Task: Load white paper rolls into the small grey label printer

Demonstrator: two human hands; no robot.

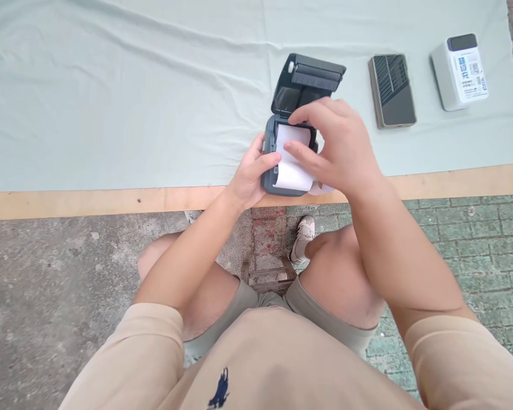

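Note:
A dark portable receipt printer [268,181] is at the table's front edge, its lid [318,71] swung up and back. White paper [294,175] fills its bay and hangs toward the near edge. My left hand [255,173] grips the printer's left side, thumb over the paper's edge. My right hand [340,142] is above the right side of the bay, thumb and index finger apart. Its index tip is near the hinge and its thumb tip over the paper; whether they touch I cannot tell. The hand hides part of the printer's right side.
On the pale green cloth [132,102] to the right lie a dark-faced rectangular device [394,94] and, farther right, a white box-shaped item [464,74] with a printed label. A wooden table edge [89,200] runs along the front, above my knees.

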